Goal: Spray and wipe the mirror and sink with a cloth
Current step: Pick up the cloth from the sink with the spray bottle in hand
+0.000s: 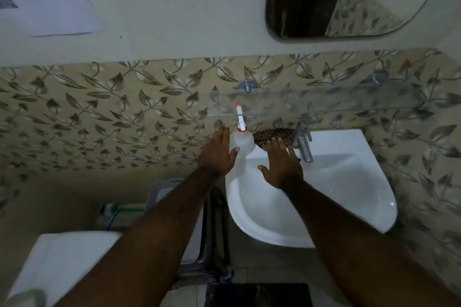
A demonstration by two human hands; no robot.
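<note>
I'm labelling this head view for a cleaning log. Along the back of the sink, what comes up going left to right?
left hand → spray bottle → dark patterned cloth → tap. The right hand overlaps the cloth, so it is left out.

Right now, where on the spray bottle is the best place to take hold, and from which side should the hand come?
Probably the round clear body of the spray bottle, just below the red collar. It stands upright on the back left corner of the sink, nozzle pointing at the wall. The left hand already lies against its left side, so wrap from the left; cloth and tap crowd the right.
</note>
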